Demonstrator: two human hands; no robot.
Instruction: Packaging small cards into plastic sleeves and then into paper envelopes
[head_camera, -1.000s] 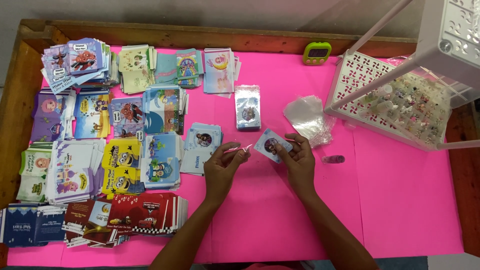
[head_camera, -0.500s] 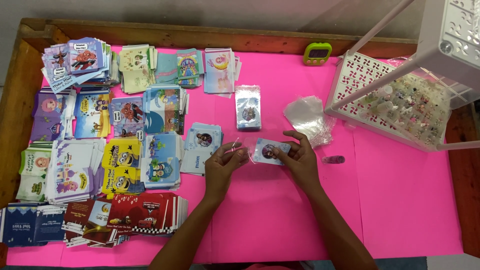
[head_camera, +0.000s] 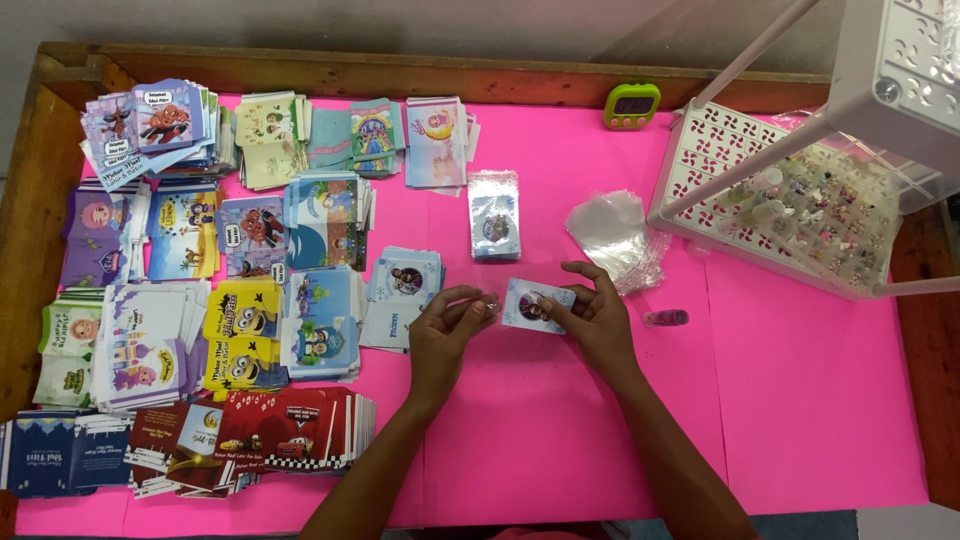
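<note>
Card: small pale-blue card (head_camera: 537, 305) w/ a round picture, lying mid-table, nearer the front edge than the back; right hand is holding it.
Right hand: right hand (head_camera: 598, 318) is pinching the card's right end, fingers curled over the top.
Left hand: left hand (head_camera: 447, 335) is sitting just left of the card, fingertips pressed together on sth tiny; can't tell what.
Key relation: card's long axis is running left-right, its free end pointing at the left fingertips, nearly touching.
Nearby: clear bags (head_camera: 612, 233) toward the back-right; pink tube (head_camera: 665, 318) just right of the right hand; card stacks (head_camera: 245, 330) along the left edge.
</note>
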